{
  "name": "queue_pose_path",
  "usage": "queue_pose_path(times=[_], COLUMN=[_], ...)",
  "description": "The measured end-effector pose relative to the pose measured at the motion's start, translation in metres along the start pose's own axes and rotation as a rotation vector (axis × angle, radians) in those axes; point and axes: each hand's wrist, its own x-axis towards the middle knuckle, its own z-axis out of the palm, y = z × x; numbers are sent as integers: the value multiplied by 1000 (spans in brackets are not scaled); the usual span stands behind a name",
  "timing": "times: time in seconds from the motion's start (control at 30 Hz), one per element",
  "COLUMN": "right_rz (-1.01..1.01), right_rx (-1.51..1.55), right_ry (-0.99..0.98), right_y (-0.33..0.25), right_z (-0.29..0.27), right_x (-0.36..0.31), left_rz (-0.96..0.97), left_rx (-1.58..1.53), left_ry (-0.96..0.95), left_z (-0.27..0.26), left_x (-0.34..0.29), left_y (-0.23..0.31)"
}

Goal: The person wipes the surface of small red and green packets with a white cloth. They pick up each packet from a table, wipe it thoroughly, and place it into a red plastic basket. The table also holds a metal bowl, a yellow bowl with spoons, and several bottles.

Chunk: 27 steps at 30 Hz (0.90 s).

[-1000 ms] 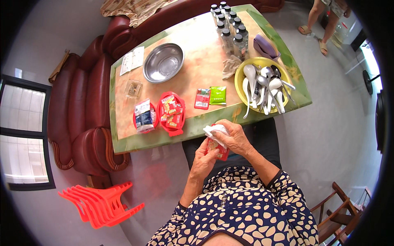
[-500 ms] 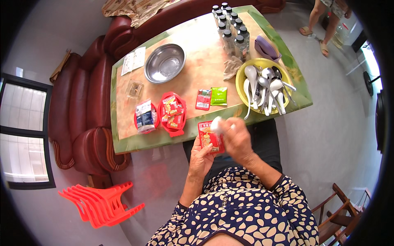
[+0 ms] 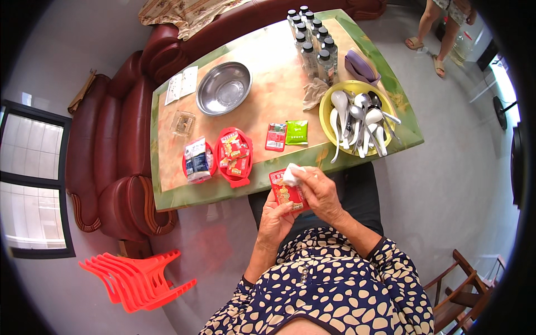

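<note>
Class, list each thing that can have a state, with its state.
Left hand, holding red packet
Right hand, holding white tissue
Red packet, held; seal unclear
White tissue, crumpled
Steel bowl, upright
Bottles, capped, standing
Beige cloth, crumpled
Yellow basin, filled with spoons
Green packet, lying flat
Oval red tray, holding packets

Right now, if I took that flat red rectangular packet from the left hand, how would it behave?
The red packet is probably fairly stiff: gripped near its lower end by the left hand, it shows no droop. It looks thin, so it's likely light. Its flat shape suggests it wouldn't roll.
</note>
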Motion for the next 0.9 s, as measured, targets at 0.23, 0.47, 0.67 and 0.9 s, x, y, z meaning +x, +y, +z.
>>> queue_pose_path(times=[0.23,0.47,0.67,0.9], right_rz=[47,-278,172,-85], right_rx=[1,-371,4,-143], right_ry=[65,-105,129,62], right_y=[-15,-18,11,1], right_z=[-13,-3,-10,-3], right_x=[11,14,22,14], left_rz=[0,-25,-41,-18], left_rx=[91,171,106,-109], left_ry=[32,-24,-65,-15], left_z=[3,-1,5,3], left_x=[-2,-7,-6,0], left_y=[4,0,6,1])
